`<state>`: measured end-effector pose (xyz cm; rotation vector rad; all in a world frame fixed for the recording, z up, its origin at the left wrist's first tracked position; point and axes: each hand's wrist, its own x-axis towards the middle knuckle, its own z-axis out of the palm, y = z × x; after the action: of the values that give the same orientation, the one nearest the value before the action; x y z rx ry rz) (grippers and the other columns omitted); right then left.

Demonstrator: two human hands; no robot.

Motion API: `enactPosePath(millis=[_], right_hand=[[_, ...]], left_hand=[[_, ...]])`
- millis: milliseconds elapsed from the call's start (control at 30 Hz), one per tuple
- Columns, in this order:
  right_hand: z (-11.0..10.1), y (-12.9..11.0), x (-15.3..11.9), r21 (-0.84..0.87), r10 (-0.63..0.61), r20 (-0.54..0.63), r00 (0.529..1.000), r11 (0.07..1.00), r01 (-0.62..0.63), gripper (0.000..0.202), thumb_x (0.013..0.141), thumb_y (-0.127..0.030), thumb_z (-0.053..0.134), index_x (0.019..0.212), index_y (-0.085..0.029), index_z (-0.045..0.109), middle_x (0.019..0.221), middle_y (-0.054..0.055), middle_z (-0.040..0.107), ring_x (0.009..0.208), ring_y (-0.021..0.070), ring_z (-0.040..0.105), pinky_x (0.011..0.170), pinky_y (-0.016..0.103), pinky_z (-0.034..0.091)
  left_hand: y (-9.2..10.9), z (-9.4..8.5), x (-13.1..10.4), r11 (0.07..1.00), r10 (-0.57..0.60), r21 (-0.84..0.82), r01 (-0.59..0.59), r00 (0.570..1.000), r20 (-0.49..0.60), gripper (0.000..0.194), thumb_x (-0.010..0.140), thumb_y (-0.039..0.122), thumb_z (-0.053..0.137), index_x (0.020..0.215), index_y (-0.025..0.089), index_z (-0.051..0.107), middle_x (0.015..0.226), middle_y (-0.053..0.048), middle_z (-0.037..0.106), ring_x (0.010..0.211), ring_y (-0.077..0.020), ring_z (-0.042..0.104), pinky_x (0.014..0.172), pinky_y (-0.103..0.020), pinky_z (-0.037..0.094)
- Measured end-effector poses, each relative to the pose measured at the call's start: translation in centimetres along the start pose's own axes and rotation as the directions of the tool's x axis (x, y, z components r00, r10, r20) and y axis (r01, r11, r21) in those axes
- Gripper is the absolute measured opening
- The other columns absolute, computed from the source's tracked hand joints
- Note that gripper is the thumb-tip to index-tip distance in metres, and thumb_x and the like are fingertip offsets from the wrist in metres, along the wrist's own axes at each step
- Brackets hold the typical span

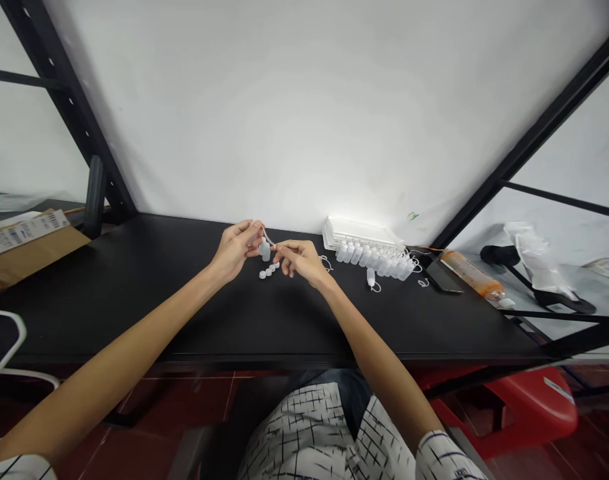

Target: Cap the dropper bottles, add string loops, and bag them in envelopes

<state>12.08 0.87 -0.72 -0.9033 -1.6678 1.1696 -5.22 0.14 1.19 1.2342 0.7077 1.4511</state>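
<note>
Reaching over a broad, flat black tabletop [284,327]. Showing, at the back right, a stack of flat white pieces [359,229], with a row of small translucent white plastic bottles [374,259] before it. Curling the left hand [236,248] beside a single translucent bottle [265,252]; cannot tell whether grasped or merely touched. Pinching, between left fingertips and those of the right hand [302,259], a thin pale strip [268,239]. Just below, lined up closely, round white caps [269,271].

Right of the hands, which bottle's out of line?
The lone bottle in front of the middle of the row; the others there line up side by side.
</note>
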Motion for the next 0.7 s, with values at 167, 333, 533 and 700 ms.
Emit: enactPosePath(millis=[167,333,533,700], right_hand=[[-0.6,1.5,-0.3,-0.474,-0.137,-0.033,0.990,0.874,0.105,0.019,0.083,-0.032,0.066,0.092,-0.019,0.075,0.072,0.000,0.067,0.053,0.0088,0.051,0.053,0.023,0.039],[0.9,1.8,-0.5,-0.789,-0.169,0.095,0.981,0.588,0.178,0.018,0.087,-0.025,0.063,0.097,-0.025,0.077,0.086,0.001,0.068,0.075,0.0143,0.059,0.062,0.026,0.035],[1.1,1.2,-0.9,-0.835,-0.120,0.101,0.988,0.529,0.149,0.016,0.088,-0.024,0.060,0.092,-0.024,0.075,0.092,0.001,0.069,0.081,0.0155,0.061,0.063,0.026,0.035],[0.1,1.0,-1.3,-0.818,-0.048,0.103,0.994,0.564,0.112,0.012,0.082,-0.020,0.065,0.091,-0.023,0.072,0.085,-0.001,0.072,0.078,0.0153,0.063,0.065,0.025,0.036]], left_hand=[[0.1,-0.3,0.0,0.996,0.027,0.091,-0.024,0.999,-0.027,0.023,0.079,0.032,0.073,0.073,0.014,0.059,0.063,0.003,0.041,0.053,-0.0060,0.039,0.042,-0.018,0.023],[-0.5,0.1,-0.3,0.977,0.000,0.212,-0.001,1.000,0.003,0.022,0.076,0.032,0.075,0.073,0.014,0.062,0.058,0.004,0.038,0.052,-0.0063,0.036,0.045,-0.020,0.025],[-1.1,0.0,-0.5,0.956,-0.021,0.293,0.005,0.998,0.052,0.031,0.074,0.035,0.076,0.098,0.016,0.069,0.072,0.002,0.047,0.058,-0.0073,0.039,0.048,-0.020,0.030],[-1.1,0.1,-0.7,0.959,-0.062,0.282,0.038,0.995,0.078,0.050,0.075,0.034,0.074,0.122,0.023,0.061,0.071,0.005,0.041,0.057,-0.0070,0.036,0.047,-0.018,0.029]])
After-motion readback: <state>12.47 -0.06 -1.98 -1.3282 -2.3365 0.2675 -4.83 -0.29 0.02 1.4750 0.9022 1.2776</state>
